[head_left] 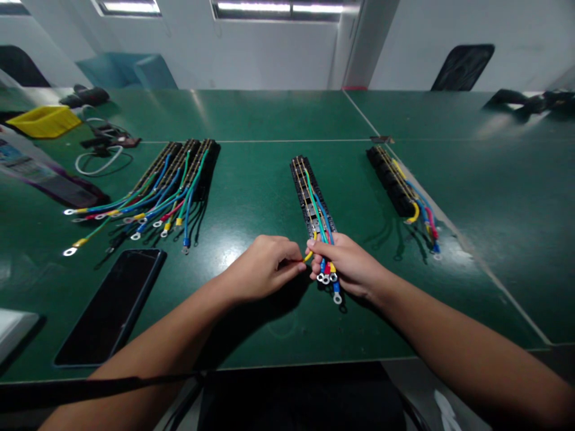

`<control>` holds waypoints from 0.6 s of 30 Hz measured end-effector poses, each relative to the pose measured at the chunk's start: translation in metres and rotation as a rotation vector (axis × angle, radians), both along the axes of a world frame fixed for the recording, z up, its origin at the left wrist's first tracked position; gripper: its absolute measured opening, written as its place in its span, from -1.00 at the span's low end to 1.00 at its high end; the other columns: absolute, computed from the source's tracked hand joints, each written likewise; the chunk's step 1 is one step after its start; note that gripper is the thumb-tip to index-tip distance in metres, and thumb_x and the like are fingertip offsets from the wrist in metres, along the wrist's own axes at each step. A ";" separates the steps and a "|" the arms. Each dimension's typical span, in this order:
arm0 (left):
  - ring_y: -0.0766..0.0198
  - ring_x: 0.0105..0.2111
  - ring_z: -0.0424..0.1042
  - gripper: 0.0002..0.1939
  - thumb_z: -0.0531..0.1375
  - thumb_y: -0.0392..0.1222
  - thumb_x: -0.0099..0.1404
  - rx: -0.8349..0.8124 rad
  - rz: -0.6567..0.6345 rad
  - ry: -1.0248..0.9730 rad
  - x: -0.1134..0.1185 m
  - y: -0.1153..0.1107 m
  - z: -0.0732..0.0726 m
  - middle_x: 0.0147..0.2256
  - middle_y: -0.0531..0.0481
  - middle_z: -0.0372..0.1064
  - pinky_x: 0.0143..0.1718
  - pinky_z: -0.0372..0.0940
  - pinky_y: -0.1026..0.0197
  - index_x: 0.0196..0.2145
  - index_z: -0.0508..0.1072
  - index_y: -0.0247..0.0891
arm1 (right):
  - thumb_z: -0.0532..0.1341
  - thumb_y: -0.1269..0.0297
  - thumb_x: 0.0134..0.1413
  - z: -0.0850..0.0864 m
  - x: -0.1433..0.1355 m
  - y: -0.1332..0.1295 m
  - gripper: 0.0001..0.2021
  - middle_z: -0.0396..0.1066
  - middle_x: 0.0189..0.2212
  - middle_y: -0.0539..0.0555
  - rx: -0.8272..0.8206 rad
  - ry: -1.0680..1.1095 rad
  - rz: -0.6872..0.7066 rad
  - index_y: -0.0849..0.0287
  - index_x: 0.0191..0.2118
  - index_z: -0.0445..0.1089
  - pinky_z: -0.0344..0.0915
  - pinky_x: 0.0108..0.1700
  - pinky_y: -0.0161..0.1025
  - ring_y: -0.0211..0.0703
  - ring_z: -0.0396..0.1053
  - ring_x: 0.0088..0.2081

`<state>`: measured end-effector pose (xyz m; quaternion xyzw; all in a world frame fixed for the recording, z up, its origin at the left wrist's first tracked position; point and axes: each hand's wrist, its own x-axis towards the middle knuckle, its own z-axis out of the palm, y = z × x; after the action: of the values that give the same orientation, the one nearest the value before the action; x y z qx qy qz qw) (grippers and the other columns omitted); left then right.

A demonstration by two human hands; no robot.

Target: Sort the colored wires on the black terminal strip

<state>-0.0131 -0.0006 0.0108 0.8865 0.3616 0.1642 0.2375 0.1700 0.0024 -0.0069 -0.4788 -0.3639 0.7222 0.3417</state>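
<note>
A long black strip module [309,200] with green, blue, red and yellow wires lies in front of me. My right hand [344,260] is closed around its near end and the wire bundle. Ring terminals [327,279] stick out below those fingers. My left hand [274,266] pinches the end of a short yellow wire [309,255] that bends out to the left of the module. The tip of that wire is hidden between my left fingertips. Both hands are close together, with the right thumb by the yellow wire.
Several wired modules [179,170] lie side by side at left, another [390,179] at right. A phone [112,305], a yellow tray [45,121], a cable [101,161] and a plastic package [40,167] are on the green table [251,209].
</note>
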 end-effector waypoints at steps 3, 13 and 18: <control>0.35 -0.44 0.32 -0.78 0.08 -0.20 0.35 0.008 -0.007 -0.001 0.000 0.000 0.001 -0.43 0.00 0.39 -0.41 0.10 0.32 -0.36 0.46 -0.33 | 0.17 0.41 0.15 0.000 0.000 0.000 -0.84 0.32 -0.72 -0.06 -0.005 0.001 -0.009 0.23 -0.47 0.29 0.38 -0.60 -0.36 -0.33 0.30 -0.70; 0.36 -0.46 0.31 -0.79 0.10 -0.18 0.32 -0.003 0.017 -0.005 0.001 0.000 -0.001 -0.45 0.02 0.38 -0.42 0.09 0.31 -0.38 0.46 -0.33 | 0.16 0.41 0.16 0.001 -0.001 -0.001 -0.83 0.31 -0.72 -0.06 -0.003 -0.001 -0.005 0.23 -0.47 0.28 0.36 -0.60 -0.38 -0.33 0.31 -0.70; 0.36 -0.46 0.30 -0.74 0.05 -0.18 0.36 -0.001 -0.007 0.017 0.001 -0.001 0.002 -0.45 0.00 0.37 -0.42 0.09 0.32 -0.37 0.46 -0.34 | 0.16 0.41 0.16 0.002 -0.001 -0.001 -0.83 0.31 -0.72 -0.06 0.003 -0.013 -0.010 0.22 -0.46 0.26 0.32 -0.64 -0.41 -0.32 0.32 -0.69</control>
<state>-0.0123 -0.0011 0.0127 0.8890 0.3605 0.1558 0.2355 0.1687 0.0016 -0.0047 -0.4847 -0.3648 0.7168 0.3438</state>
